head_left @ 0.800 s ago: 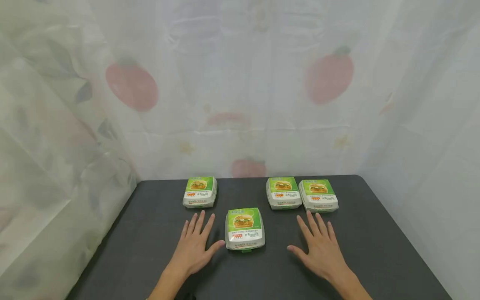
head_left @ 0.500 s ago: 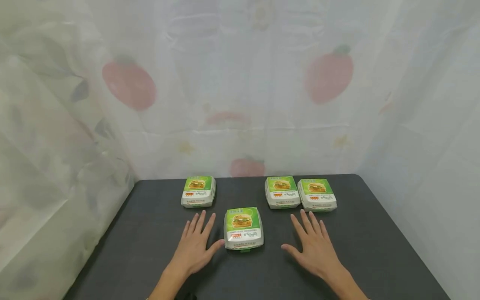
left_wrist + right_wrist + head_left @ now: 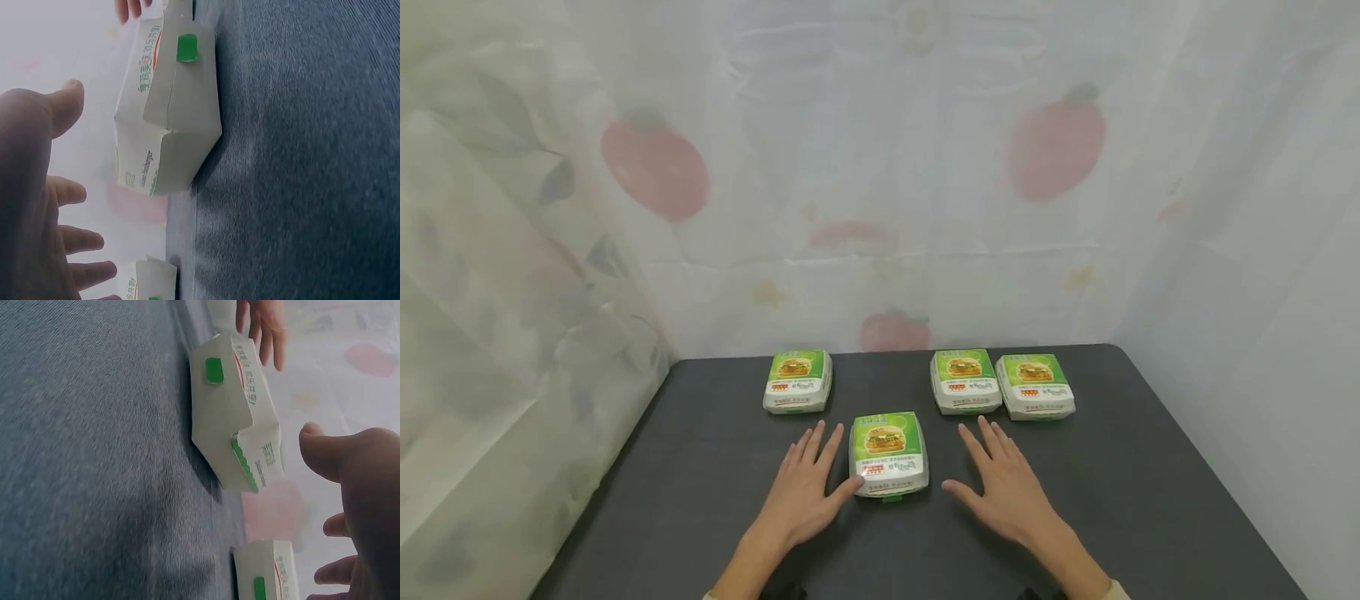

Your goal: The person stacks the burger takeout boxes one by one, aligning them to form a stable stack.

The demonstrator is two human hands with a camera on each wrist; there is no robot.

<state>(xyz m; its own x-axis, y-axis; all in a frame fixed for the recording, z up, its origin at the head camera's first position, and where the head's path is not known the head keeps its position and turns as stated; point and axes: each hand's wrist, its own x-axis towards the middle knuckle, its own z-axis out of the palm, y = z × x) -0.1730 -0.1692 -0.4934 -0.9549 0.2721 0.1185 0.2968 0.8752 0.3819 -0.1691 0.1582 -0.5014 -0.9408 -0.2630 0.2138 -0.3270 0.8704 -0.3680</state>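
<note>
A green and white burger box [image 3: 889,454], its lid printed with a burger, sits closed on the dark table between both hands. My left hand [image 3: 805,492] hovers at its left with fingers spread and straight. In the head view the left thumb overlaps the box's near left corner, but the left wrist view has a gap between hand and box [image 3: 169,106]. My right hand [image 3: 1006,493] is held above the table to the right of the box, fingers extended, thumb toward it. Neither hand holds anything. The right wrist view also shows the box [image 3: 222,406] apart from the thumb.
Farther back on the dark table [image 3: 685,500] are three similar burger boxes: one at the left [image 3: 798,382], and a middle one [image 3: 966,382] close beside a right one [image 3: 1036,387]. A pale curtain [image 3: 880,167] with fruit prints encloses the table's back and sides.
My right hand has moved left toward the near box. The left hand has shifted slightly right, its thumb now overlapping the box corner in the head view. The boxes stay in place.
</note>
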